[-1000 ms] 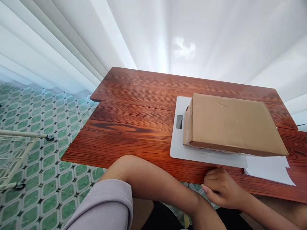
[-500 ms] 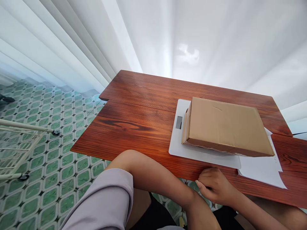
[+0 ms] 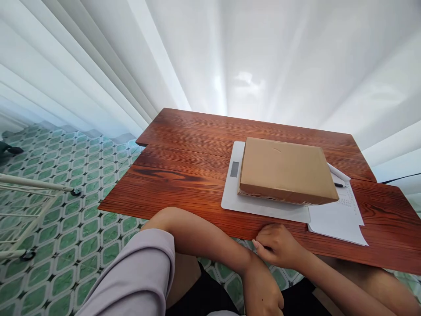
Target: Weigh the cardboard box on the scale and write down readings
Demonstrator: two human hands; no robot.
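Observation:
My right hand (image 3: 278, 245) rests at the table's near edge, fingers curled into a loose fist, with nothing seen in it. My left hand (image 3: 263, 296) hangs low at the bottom of the view; its fingers are hidden. The left forearm lies along the near edge. Beyond the right hand, a brown cardboard box (image 3: 286, 169) lies flat on a white scale (image 3: 230, 197), covering most of it. The scale's grey display (image 3: 234, 169) shows at its left end, with no readable figures. Neither hand touches the box.
Sheets of paper (image 3: 335, 224) with writing lie right of the box, partly under it, with a black pen (image 3: 340, 185) on them. The reddish wooden table (image 3: 177, 162) backs onto a white curtain (image 3: 204, 57). A white wheeled rack (image 3: 36, 184) stands left on the tiled floor.
The view has shifted, so the box, scale and papers appear further left, and the pen now shows. More of my left hand has come into view. My right hand keeps its curled pose.

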